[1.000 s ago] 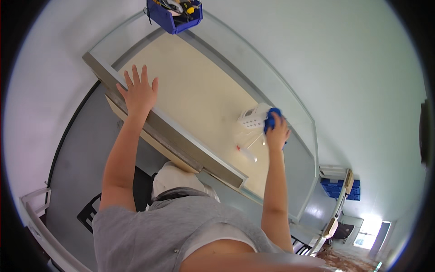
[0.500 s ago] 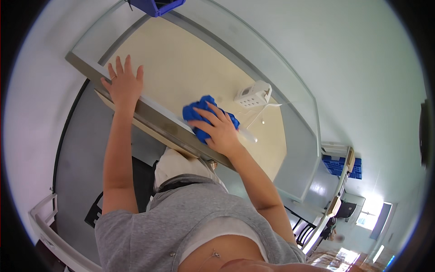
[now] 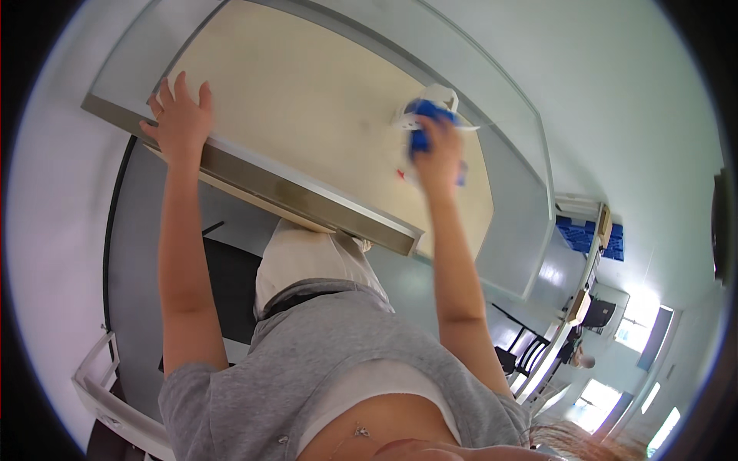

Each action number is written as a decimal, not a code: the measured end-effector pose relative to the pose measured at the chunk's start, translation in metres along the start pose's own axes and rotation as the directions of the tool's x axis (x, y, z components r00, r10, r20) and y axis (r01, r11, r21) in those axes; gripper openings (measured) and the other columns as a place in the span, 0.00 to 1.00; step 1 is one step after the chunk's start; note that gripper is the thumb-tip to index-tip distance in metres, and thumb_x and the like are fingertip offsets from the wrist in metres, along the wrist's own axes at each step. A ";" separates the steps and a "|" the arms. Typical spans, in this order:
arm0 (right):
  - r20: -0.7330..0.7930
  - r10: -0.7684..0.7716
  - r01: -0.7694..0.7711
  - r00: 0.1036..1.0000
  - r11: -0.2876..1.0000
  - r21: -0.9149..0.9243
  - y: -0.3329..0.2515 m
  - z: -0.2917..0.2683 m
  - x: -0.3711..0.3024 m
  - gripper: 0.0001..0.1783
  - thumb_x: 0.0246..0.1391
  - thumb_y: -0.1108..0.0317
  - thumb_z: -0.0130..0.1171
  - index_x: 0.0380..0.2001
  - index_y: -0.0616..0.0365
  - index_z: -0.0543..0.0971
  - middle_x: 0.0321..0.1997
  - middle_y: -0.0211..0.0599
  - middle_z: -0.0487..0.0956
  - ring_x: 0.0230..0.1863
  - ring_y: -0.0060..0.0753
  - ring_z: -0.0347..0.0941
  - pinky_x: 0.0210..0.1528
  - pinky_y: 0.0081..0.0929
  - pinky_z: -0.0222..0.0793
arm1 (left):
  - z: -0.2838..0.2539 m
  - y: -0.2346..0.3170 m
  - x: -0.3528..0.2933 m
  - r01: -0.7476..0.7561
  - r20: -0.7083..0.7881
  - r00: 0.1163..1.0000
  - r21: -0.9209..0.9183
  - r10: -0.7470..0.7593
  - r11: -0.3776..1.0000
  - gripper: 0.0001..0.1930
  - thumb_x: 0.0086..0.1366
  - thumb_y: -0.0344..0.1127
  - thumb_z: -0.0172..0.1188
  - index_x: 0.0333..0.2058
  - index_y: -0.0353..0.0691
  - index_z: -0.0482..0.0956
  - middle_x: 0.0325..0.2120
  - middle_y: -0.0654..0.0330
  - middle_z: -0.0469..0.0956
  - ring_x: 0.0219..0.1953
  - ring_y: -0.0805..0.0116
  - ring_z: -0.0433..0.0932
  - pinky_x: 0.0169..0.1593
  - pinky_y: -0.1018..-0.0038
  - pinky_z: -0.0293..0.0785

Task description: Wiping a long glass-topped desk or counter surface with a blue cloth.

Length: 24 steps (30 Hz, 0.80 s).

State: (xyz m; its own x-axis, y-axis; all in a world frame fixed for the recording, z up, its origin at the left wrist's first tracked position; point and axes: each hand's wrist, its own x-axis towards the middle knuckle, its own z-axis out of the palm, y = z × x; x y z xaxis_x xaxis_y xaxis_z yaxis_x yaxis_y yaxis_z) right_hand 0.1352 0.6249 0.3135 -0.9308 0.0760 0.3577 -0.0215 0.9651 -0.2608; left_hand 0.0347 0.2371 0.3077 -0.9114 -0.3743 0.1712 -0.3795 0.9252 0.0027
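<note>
My left hand (image 3: 183, 123) lies with its fingers spread at the left front edge of a beige tabletop (image 3: 300, 92). On the right part of the table my right hand (image 3: 441, 165), smeared by motion, is closed on a crumpled blue cloth (image 3: 432, 112). Part of the cloth hangs below the fingers. Just beyond it stands a white plastic holder (image 3: 441, 94), partly hidden by the cloth and hand; whether they touch, I cannot tell. Beside my right wrist a small red-tipped thing (image 3: 400, 175) shows, too blurred to name.
A grey-brown rail (image 3: 307, 198) runs along the near edge. Clear panels (image 3: 507, 169) border the table at the far and right sides. Off to the right are a blue pallet-like stack (image 3: 588, 237) and a black chair (image 3: 532, 353). A dark seat (image 3: 231, 284) is under the table's front.
My right hand has carried the blue cloth from the near edge away and to the right, up to the white holder. My left hand stays spread at the edge, as the view shifts.
</note>
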 end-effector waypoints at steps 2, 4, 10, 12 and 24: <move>0.103 -0.209 0.194 0.973 0.972 0.135 -0.072 -0.001 -0.013 0.36 0.28 0.76 0.63 0.49 0.39 0.76 0.59 0.34 0.70 0.60 0.48 0.65 0.60 0.45 0.62 | -0.001 0.000 0.002 -0.013 -0.005 1.000 -0.009 0.013 1.000 0.31 0.67 0.62 0.39 0.64 0.57 0.59 0.67 0.60 0.54 0.70 0.52 0.49 0.65 0.38 0.44; 0.179 -0.290 0.249 0.940 0.943 0.219 -0.112 -0.020 -0.029 0.36 0.28 0.76 0.64 0.49 0.38 0.76 0.61 0.31 0.69 0.62 0.48 0.63 0.60 0.45 0.62 | 0.004 -0.003 0.000 -0.010 -0.005 1.000 -0.010 0.010 1.000 0.31 0.67 0.63 0.39 0.64 0.58 0.59 0.67 0.60 0.54 0.70 0.53 0.49 0.65 0.39 0.44; 0.199 0.053 -0.063 0.979 0.997 0.044 -0.009 -0.064 -0.105 0.33 0.31 0.81 0.59 0.48 0.45 0.77 0.60 0.36 0.69 0.63 0.49 0.62 0.63 0.45 0.59 | 0.018 -0.018 -0.001 -0.037 -0.056 0.998 -0.003 0.037 0.999 0.32 0.66 0.64 0.40 0.64 0.57 0.60 0.67 0.60 0.55 0.69 0.54 0.50 0.66 0.41 0.45; 0.010 0.293 -0.291 0.956 0.951 -0.103 0.061 -0.086 -0.124 0.32 0.36 0.82 0.56 0.50 0.47 0.76 0.61 0.47 0.68 0.62 0.54 0.62 0.63 0.45 0.59 | 0.013 -0.016 0.003 -0.031 -0.080 0.996 0.011 0.031 0.999 0.31 0.67 0.65 0.39 0.63 0.58 0.61 0.66 0.61 0.56 0.69 0.56 0.51 0.65 0.41 0.45; 0.132 -0.107 0.100 0.986 0.993 0.060 -0.080 -0.036 -0.067 0.35 0.28 0.74 0.61 0.49 0.42 0.76 0.61 0.35 0.69 0.62 0.50 0.62 0.62 0.47 0.59 | 0.010 -0.011 0.004 -0.025 -0.055 0.998 -0.048 0.023 0.999 0.31 0.66 0.64 0.41 0.63 0.58 0.62 0.67 0.61 0.56 0.69 0.57 0.51 0.66 0.42 0.44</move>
State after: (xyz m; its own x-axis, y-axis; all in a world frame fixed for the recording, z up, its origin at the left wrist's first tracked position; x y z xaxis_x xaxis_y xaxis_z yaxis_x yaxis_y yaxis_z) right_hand 0.2124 0.5516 0.3426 -0.9630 -0.0612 0.2623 -0.1360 0.9510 -0.2775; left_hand 0.0337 0.2252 0.2989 -0.9096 -0.3494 0.2250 -0.3482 0.9363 0.0460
